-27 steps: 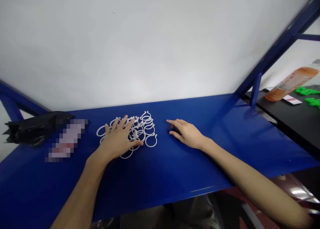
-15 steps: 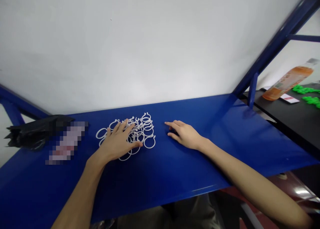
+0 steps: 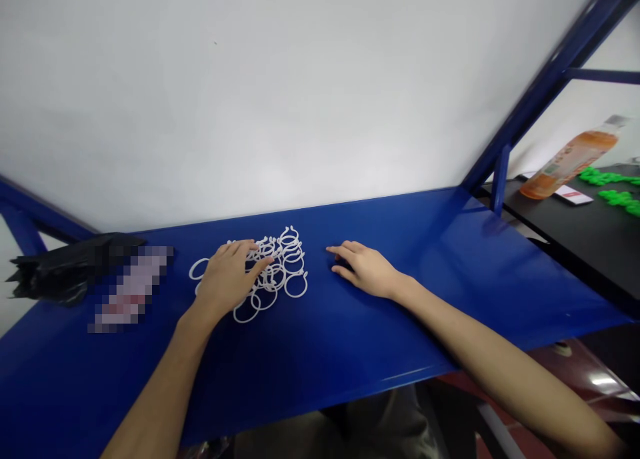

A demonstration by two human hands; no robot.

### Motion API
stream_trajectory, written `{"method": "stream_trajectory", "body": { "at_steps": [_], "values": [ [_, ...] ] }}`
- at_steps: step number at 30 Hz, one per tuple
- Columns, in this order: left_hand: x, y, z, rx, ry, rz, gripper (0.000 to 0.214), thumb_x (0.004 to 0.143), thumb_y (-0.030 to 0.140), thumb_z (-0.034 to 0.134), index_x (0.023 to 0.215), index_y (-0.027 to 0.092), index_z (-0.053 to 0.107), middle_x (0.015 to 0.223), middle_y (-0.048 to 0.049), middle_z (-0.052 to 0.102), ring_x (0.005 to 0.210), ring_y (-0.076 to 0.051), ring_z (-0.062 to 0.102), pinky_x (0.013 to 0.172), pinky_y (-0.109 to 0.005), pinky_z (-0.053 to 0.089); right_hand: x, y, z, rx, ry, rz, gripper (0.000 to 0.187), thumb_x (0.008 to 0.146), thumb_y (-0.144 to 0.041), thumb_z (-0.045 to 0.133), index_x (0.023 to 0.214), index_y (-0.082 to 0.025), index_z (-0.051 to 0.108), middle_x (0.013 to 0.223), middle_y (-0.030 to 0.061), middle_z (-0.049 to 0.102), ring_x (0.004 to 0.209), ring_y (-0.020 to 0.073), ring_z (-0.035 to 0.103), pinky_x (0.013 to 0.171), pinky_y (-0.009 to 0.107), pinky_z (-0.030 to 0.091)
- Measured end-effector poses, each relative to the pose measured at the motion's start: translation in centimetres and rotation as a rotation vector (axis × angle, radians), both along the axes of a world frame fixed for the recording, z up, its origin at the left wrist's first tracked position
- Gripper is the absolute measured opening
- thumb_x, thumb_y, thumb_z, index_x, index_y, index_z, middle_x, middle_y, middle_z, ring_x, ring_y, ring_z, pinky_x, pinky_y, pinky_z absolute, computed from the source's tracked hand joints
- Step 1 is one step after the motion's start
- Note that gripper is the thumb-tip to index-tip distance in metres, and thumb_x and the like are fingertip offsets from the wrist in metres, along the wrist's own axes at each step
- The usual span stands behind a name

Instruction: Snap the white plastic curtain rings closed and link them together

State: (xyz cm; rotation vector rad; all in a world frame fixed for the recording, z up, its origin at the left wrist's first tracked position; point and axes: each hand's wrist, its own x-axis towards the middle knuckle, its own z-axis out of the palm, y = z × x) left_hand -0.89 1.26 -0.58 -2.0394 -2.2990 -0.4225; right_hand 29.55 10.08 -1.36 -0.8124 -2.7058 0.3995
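A heap of thin white rings (image 3: pixel 296 285), each with small knobbed ends at a gap, lies on the blue table (image 3: pixel 310 359). My left hand (image 3: pixel 226 272) is palm down over the left part of the heap, hiding some rings. Its fingers are side by side and slightly bent, the thumb apart; I see no ring lifted in it. To the right of the heap my right hand (image 3: pixel 370 269) rests on the tabletop, holding nothing. Its index finger points left toward the rings and the thumb stands away from it.
At the left lie a black plastic bag (image 3: pixel 65 272) and a pixelated pinkish packet (image 3: pixel 133 289). A white wall (image 3: pixel 280 99) rises behind. Past the blue frame (image 3: pixel 500 179), a black table (image 3: pixel 565 225) holds a tilted orange drink bottle (image 3: pixel 570 162) and green pieces (image 3: pixel 620 199).
My left hand's fingers have drawn closer together and bent, and the hand has shifted slightly left over the rings. My right hand keeps its pose. The view has shifted a little.
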Motion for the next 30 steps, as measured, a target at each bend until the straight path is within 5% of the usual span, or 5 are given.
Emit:
{"method": "stream_trajectory", "body": {
  "at_steps": [18,23,30],
  "values": [
    [-0.2,0.3,-1.6,-0.028,0.005,-0.060,0.074,0.097,0.067,0.031,0.147,0.014,0.047,0.155,-0.0137,0.047,0.147,-0.033,0.036,0.123,-0.057,0.021,0.0,-0.1,0.3,0.014,-0.028,0.010,0.039,0.102,-0.033,0.052,0.136,-0.015,0.057,0.116,0.0133,0.064,0.107,0.0253,0.064,0.094,0.042,0.056],
    [1.0,-0.1,-0.7,0.115,-0.075,-0.171,0.062,0.097,0.064,0.039,0.138,0.020,0.054,0.144,-0.0102,0.058,0.140,-0.030,0.045,0.121,-0.053,0.028,0.0,0.0,0.1,0.010,-0.027,0.013,0.037,0.102,-0.033,0.052,0.133,-0.014,0.059,0.116,0.0133,0.064,0.107,0.0259,0.064,0.094,0.043,0.055],
    [4.9,-1.0,-0.3,0.160,-0.072,-0.435,0.025,0.095,0.040,0.057,0.109,0.023,0.069,0.129,-0.0056,0.067,0.132,-0.027,0.050,0.115,-0.049,0.040,0.0,0.0,0.1,0.003,-0.006,0.011,0.035,0.101,-0.032,0.053,0.131,-0.017,0.061,0.117,0.0129,0.065,0.108,0.0253,0.063,0.095,0.043,0.055]
  ]
}}
